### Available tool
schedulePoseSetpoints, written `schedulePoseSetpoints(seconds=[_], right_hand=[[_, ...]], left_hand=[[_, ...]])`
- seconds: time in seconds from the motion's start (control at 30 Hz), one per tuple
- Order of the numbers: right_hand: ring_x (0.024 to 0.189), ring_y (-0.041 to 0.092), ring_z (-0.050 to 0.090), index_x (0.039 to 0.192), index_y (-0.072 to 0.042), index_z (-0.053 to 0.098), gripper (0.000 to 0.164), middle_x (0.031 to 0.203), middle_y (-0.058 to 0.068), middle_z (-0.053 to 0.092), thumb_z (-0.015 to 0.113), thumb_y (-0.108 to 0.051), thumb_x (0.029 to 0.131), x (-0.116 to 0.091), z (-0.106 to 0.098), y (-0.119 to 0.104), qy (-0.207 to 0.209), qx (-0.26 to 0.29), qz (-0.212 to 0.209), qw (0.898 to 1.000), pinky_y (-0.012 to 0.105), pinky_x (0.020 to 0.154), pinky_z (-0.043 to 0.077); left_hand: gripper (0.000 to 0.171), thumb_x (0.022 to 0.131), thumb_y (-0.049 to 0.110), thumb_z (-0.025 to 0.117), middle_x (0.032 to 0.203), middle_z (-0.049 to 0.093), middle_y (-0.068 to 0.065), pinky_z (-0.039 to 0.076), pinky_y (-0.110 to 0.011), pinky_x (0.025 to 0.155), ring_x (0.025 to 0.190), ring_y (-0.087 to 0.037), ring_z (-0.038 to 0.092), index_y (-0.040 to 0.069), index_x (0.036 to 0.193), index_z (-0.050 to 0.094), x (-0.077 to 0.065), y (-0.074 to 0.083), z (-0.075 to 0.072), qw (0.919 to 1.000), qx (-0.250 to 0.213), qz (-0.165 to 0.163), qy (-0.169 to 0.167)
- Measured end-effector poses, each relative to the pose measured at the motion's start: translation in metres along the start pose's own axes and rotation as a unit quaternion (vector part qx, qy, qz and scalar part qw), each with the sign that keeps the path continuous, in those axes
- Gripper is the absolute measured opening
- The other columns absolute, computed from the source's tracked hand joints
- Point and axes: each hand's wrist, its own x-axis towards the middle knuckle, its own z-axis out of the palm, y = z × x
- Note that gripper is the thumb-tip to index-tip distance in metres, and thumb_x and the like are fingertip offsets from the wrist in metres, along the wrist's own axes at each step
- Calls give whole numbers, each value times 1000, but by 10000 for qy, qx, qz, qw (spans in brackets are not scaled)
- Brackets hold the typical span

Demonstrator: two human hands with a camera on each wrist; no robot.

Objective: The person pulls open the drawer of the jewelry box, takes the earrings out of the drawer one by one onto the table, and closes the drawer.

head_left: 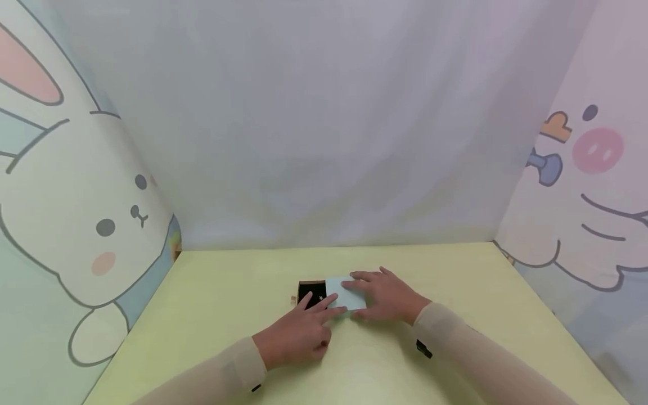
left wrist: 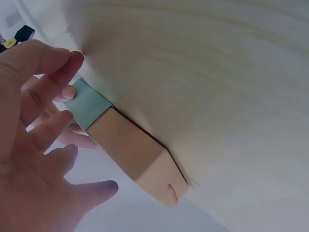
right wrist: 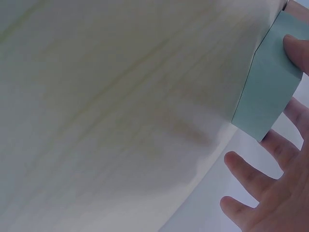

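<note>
A drawer-style box lies on the table: its mint sleeve (head_left: 344,295) is on the right, and its brown drawer (left wrist: 128,140) sticks out to the left. The drawer's black inside (head_left: 316,289) shows from above, and a small pull loop (left wrist: 173,193) sits on its end. My right hand (head_left: 388,295) holds the sleeve, thumb on the near side and fingers spread over the top and far side. With fingers spread, my left hand (head_left: 304,333) reaches over the near side of the box. Its fingertips lie over the drawer and the sleeve's left edge; whether they touch is unclear.
The pale yellow table (head_left: 223,298) spreads around the box. A plain grey-white curtain (head_left: 324,124) hangs behind its far edge. Printed cloth walls with a rabbit (head_left: 101,185) and a bird (head_left: 582,185) stand at the left and right sides.
</note>
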Motion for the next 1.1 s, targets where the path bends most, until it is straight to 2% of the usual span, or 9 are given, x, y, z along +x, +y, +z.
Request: schedulePoseSetpoints(seconds=[0.3,0.7,0.8,0.9,1.0,1.03,1.1], right_hand=[[161,37,66,170,-33,64,71,177,8,64,84,-55,106,-2,3,-1,46,-100,-33,9999,82,135,43],[161,37,66,170,-33,65,71,177,8,64,85,-56,106,-2,5,1,32,-20,-30,10000,83,135,42],[160,37,67,170,-33,65,71,177,7,64,85,-55,105,-2,5,2,61,-79,-25,9999,82,134,44],[158,37,68,170,-33,65,72,177,7,64,86,-54,105,-3,5,2,92,-111,-38,9999,81,134,45],[157,38,69,170,-33,65,72,177,7,64,87,-54,105,-2,4,2,104,-99,-38,9999,81,133,46],[156,39,70,169,-32,66,72,177,7,64,87,-54,105,-1,3,1,104,-85,-41,9999,81,133,46],[155,39,70,169,-32,66,71,176,8,65,87,-53,104,0,2,1,101,-76,-46,9999,81,132,47]], left_hand=[[18,109,31,85,184,57,4,54,-72,133,179,-31,46,31,91,86,-1,-1,0,9991,332,95,244],[20,111,28,83,182,59,2,54,-74,131,179,-33,45,28,91,86,0,-6,-2,9995,150,47,274],[17,110,29,84,172,68,3,54,-74,131,176,-33,51,28,93,87,2,-7,-5,9993,174,-30,332],[13,110,30,84,153,76,4,56,-72,130,168,-30,61,27,97,86,4,-10,-9,9981,279,-120,537],[10,108,30,86,131,79,5,60,-67,127,144,-23,76,27,100,85,5,-16,-13,9953,396,-218,851],[9,108,30,86,126,79,5,61,-64,126,136,-22,77,26,100,86,6,-18,-14,9943,426,-246,950],[7,106,28,87,115,77,6,65,-50,119,115,-18,75,25,100,88,7,-23,-17,9926,373,-314,1111]])
